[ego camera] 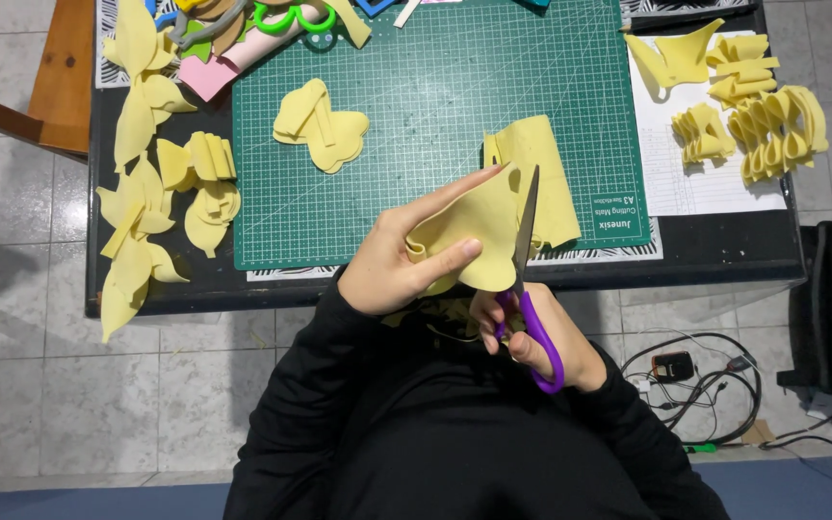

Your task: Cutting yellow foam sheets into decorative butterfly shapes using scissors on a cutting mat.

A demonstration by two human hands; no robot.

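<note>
My left hand (399, 258) holds a folded piece of yellow foam (474, 236) over the near edge of the table, thumb below and fingers on top. My right hand (541, 337) grips purple-handled scissors (529, 289), and their blades point up along the foam's right edge. Behind the foam another yellow sheet (546, 164) lies on the green cutting mat (435, 96).
Cut yellow petal shapes lie on the mat (320, 125) and along the dark table's left side (146, 193). Folded yellow pieces (763, 116) sit on a white paper at the right. Green-handled scissors (291, 17) lie at the back. Cables (705, 385) run across the tiled floor.
</note>
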